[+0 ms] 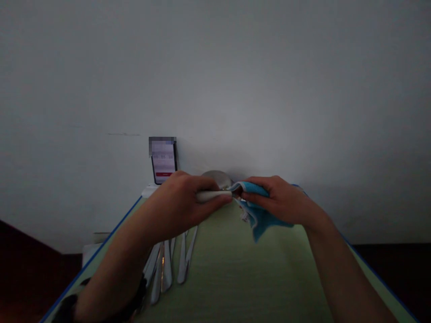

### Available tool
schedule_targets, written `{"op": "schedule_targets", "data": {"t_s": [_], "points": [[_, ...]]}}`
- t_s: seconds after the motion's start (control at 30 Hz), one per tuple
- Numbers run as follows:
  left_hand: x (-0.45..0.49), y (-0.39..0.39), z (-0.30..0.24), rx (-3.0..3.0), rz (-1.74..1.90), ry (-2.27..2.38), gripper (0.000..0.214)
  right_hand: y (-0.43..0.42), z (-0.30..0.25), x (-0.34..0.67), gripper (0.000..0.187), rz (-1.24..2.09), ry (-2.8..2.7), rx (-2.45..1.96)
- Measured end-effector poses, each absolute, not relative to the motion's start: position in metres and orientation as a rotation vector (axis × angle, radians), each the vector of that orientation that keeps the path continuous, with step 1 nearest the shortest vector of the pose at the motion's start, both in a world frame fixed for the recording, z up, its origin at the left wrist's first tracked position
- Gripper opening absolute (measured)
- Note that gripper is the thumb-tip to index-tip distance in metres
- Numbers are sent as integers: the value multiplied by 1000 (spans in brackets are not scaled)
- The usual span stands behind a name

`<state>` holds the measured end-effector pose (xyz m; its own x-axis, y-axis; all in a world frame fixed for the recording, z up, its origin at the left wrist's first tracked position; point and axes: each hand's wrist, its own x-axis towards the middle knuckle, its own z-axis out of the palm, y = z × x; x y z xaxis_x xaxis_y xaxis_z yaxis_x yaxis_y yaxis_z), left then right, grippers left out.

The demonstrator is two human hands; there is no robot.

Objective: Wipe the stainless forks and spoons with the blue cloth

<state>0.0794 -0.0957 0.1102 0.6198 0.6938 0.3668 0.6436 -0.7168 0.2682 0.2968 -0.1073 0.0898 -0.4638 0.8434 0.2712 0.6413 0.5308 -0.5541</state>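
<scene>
My left hand (185, 193) is closed around the pale handle (215, 196) of a piece of cutlery, held level above the table. The cutlery's metal end runs into a blue cloth (266, 222), so I cannot tell its kind. My right hand (274, 195) pinches this cloth, folded about the metal end, and a corner of it hangs below the fingers. Under my left forearm, several pieces of metal cutlery (164, 269) lie on the table with their handles toward me; the forearm hides their far ends.
A phone (164, 161) leans upright against the wall with a timer on its screen. Behind my hands, a round pale dish (217, 176) shows in part near the wall. The green table (249, 278) has a blue edge.
</scene>
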Motion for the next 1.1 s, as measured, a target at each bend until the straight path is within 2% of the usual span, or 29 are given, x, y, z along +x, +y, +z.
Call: {"op": "schedule_targets", "data": {"t_s": [0.17, 0.33, 0.47, 0.63, 0.8, 0.97, 1.1], "points": [[78, -102, 118, 2702, 770, 1138, 31, -110, 93, 289, 22, 387, -2144, -1120], [77, -109, 123, 2458, 822, 878, 23, -113, 99, 290, 23, 356, -2053, -1125], [82, -108, 119, 2153, 725, 669, 30, -115, 101, 298, 24, 354, -2043, -1193], [84, -100, 110, 1964, 665, 632, 45, -115, 100, 299, 27, 416, -2112, -1222], [77, -94, 107, 2011, 468, 587, 31, -113, 98, 292, 34, 424, -2162, -1231], [76, -98, 111, 2160, 329, 567, 27, -115, 95, 292, 48, 557, -2019, -1274], [81, -99, 115, 2125, 353, 626, 27, -118, 97, 295, 45, 503, -2009, -1232]]}}
